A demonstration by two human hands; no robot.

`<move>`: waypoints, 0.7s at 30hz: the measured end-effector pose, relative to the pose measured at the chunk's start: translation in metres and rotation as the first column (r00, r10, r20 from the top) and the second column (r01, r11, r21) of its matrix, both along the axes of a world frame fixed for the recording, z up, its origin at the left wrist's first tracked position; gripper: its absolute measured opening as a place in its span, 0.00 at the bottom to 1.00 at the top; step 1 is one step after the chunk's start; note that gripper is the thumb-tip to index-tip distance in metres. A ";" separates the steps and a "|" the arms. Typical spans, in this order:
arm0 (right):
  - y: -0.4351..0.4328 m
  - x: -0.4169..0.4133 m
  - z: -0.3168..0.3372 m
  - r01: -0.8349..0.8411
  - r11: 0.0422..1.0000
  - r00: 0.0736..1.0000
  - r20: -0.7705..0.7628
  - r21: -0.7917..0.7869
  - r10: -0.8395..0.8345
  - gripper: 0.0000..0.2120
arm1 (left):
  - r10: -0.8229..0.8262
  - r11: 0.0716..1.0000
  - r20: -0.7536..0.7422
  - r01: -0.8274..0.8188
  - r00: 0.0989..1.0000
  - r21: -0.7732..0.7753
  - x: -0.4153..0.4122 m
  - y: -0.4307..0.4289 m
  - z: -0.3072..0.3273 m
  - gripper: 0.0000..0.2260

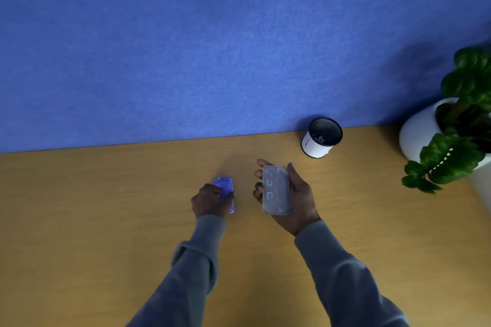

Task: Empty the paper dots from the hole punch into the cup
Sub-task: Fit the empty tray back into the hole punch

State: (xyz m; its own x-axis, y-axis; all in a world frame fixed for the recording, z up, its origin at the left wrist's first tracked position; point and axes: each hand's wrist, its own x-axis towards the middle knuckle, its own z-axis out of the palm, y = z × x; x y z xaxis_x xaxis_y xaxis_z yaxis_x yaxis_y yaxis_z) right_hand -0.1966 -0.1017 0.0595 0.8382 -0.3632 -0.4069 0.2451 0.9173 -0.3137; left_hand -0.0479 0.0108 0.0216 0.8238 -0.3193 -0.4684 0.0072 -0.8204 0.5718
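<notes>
Blue hole punch (225, 190): on tabletop (106, 220), left hand (211, 200) fingers wrapped around it. Clear base tray (275, 190): detached, pinched in right hand (295, 194), just right of punch. Cup (321, 138): far right, by blue partition (212, 48), white dots inside.

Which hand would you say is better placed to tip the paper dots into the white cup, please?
The right hand, probably. It holds the clear plastic tray detached, and the white cup with the dark mesh inside stands on its side. The left hand is busy gripping the blue hole punch body.
</notes>
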 end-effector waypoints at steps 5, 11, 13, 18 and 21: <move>0.001 -0.001 -0.002 -0.003 1.000 1.000 -0.012 0.002 0.003 0.30 | 0.015 0.999 -0.032 -0.014 0.999 0.030 0.004 -0.003 -0.001 0.20; -0.001 -0.003 -0.005 0.013 1.000 0.999 -0.035 0.002 -0.013 0.30 | 0.041 0.999 -0.030 -0.041 0.999 -0.014 -0.001 -0.005 0.019 0.18; -0.002 -0.004 -0.007 0.014 1.000 0.999 -0.042 0.003 -0.014 0.30 | 0.045 0.998 -0.021 -0.046 0.999 -0.044 -0.003 -0.006 0.034 0.16; -0.006 -0.007 -0.011 0.028 0.999 0.998 -0.054 0.022 -0.027 0.29 | 0.030 0.982 -0.005 -0.030 1.000 -0.184 -0.012 -0.015 0.097 0.09; -0.005 -0.007 -0.013 0.034 0.999 0.997 -0.074 0.010 -0.033 0.30 | 0.010 0.959 -0.012 -0.013 1.000 -0.283 -0.020 -0.018 0.132 0.11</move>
